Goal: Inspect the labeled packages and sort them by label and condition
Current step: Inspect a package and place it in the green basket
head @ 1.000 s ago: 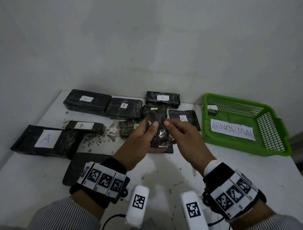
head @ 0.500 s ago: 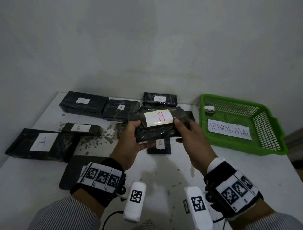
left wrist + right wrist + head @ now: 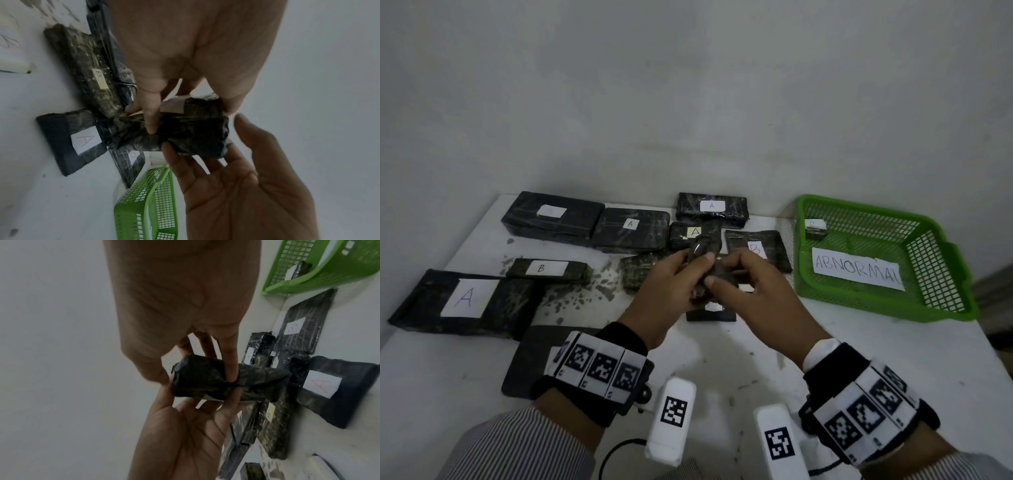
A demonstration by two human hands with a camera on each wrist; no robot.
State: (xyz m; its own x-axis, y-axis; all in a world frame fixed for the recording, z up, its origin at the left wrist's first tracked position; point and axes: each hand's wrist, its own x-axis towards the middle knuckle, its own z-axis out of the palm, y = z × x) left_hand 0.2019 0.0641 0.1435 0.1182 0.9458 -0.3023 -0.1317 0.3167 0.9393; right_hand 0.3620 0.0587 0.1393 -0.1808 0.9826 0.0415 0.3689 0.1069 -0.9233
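A black-wrapped package (image 3: 717, 270) is held above the middle of the table, turned so its dark wrap faces me and its label is mostly hidden. My left hand (image 3: 698, 263) grips its left end, thumb on top. My right hand (image 3: 722, 279) pinches its right end. In the left wrist view the left thumb (image 3: 152, 116) presses the package (image 3: 189, 134), with a strip of pale label at its far edge. The right wrist view shows a right finger (image 3: 232, 363) on the package (image 3: 205, 381), with the left hand's fingers under it.
A green basket (image 3: 941, 260) marked ABNORMAL at the right holds one small package (image 3: 815, 231). Several packages lie behind and to the left: a large A (image 3: 465, 301), a B (image 3: 544, 269), an A (image 3: 631, 224), an A (image 3: 711, 205), a B (image 3: 756, 250). A small A package (image 3: 710, 313) lies below the hands.
Half a second ago the package lay level with its B label facing me. Both hands have since turned it so the label faces away.
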